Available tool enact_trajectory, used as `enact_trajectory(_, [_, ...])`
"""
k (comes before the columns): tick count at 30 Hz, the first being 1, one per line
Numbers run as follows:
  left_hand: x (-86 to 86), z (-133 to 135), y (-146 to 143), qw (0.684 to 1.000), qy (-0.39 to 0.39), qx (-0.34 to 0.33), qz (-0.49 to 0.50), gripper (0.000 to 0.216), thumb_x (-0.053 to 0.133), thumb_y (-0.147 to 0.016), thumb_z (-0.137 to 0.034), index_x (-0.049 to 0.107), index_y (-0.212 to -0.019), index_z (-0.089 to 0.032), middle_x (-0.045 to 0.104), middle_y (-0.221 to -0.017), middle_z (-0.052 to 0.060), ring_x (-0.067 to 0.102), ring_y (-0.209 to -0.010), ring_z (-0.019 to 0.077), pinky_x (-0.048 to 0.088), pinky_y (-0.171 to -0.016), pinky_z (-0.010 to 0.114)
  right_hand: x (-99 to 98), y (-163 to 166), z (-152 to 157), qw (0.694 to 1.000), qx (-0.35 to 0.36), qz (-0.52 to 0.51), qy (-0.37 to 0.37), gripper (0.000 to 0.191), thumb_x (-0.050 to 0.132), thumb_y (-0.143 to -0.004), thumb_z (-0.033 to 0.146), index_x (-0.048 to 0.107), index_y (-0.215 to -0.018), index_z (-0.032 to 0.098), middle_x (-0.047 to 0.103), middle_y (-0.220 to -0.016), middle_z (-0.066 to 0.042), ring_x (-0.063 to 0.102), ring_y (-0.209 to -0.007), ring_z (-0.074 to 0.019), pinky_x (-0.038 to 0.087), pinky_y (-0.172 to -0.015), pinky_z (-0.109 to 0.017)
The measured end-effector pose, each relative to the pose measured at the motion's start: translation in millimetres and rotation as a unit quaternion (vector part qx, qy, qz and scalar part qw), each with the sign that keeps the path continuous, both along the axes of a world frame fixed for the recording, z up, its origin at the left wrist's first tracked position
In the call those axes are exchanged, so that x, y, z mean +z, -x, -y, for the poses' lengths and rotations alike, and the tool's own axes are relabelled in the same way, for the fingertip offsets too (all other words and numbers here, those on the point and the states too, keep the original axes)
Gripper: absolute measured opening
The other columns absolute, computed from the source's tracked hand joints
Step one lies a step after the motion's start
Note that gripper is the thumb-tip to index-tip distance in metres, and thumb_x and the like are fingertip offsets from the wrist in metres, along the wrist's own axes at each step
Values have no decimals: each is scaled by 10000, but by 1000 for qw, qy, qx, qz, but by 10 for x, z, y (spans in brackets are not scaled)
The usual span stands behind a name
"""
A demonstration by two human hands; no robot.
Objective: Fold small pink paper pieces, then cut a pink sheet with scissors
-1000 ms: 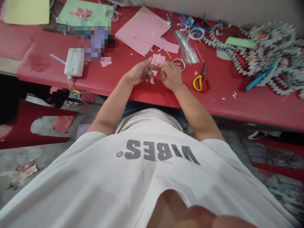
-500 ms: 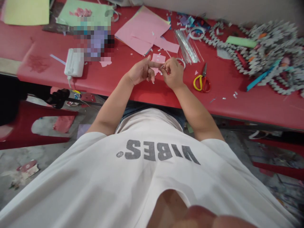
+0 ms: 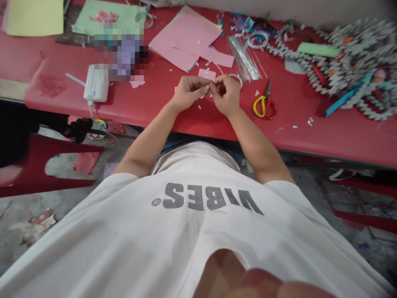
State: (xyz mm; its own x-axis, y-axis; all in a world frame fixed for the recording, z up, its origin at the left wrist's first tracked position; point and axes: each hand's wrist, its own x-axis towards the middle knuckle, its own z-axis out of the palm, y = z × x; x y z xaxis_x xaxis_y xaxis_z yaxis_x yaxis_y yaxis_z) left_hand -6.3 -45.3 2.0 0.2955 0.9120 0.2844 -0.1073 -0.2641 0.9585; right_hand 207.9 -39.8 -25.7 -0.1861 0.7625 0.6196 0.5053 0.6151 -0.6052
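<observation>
My left hand [image 3: 190,92] and my right hand [image 3: 227,93] meet fingertip to fingertip over the red table, near its front edge. The fingers of both are pinched together; whatever sits between them is too small to name. Just behind the fingertips lies a small pink paper piece [image 3: 206,74], with white scraps around it. A roll of white tape [image 3: 238,80] shows partly behind my right hand. Scissors [image 3: 264,103] with one yellow and one red handle rest to the right of that hand, blades pointing away from me.
Pink paper sheets [image 3: 186,35] and a bundle of clear strips [image 3: 245,58] lie farther back. At right is a heap of grey scalloped garland [image 3: 362,54] with a green roll [image 3: 318,49]. A white power bank [image 3: 96,85] with a cable sits at left.
The left hand's fingers, spread before with the index stretched out, have curled into a pinch against the right fingertips. My right hand stays nearly in place.
</observation>
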Motion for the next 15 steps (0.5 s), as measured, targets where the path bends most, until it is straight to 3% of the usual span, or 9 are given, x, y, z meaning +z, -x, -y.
enact_trajectory(3, [117, 103, -28, 1000, -3, 18, -11, 113, 884, -958, -297, 846, -964, -191, 807, -874, 36, 825, -887, 198, 653, -891, 327, 40, 29, 55, 1000, 11, 2, 6, 713, 436, -1119, 942, 691, -1032, 282, 692, -906, -41, 757, -857, -268, 697, -975, -557])
enact_trajectory(7, [239, 184, -38, 998, 28, 42, -35, 207, 894, -944, -288, 744, -833, -198, 737, -773, 11, 792, -828, 186, 620, -796, 288, 116, 73, 128, 999, 38, 15, 24, 807, 340, -1074, 1021, 671, -994, 289, 651, -853, -38, 717, -789, -256, 691, -904, -534])
enact_trajectory(11, [243, 185, -34, 996, 38, 59, -56, 252, 874, -939, -257, 694, -769, -210, 713, -721, 0, 730, -728, 152, 586, -730, 249, 167, 103, 175, 998, 46, 17, 39, 857, 339, -1010, 1090, 640, -915, 293, 589, -789, -30, 657, -732, -249, 685, -883, -536])
enact_trajectory(15, [227, 186, -36, 994, 43, 61, -77, 260, 807, -995, -236, 693, -763, -210, 706, -706, 13, 739, -752, 163, 578, -752, 261, 161, 105, 175, 998, 46, 38, 26, 846, 314, -1021, 1082, 625, -911, 303, 585, -786, -24, 634, -714, -240, 662, -845, -513])
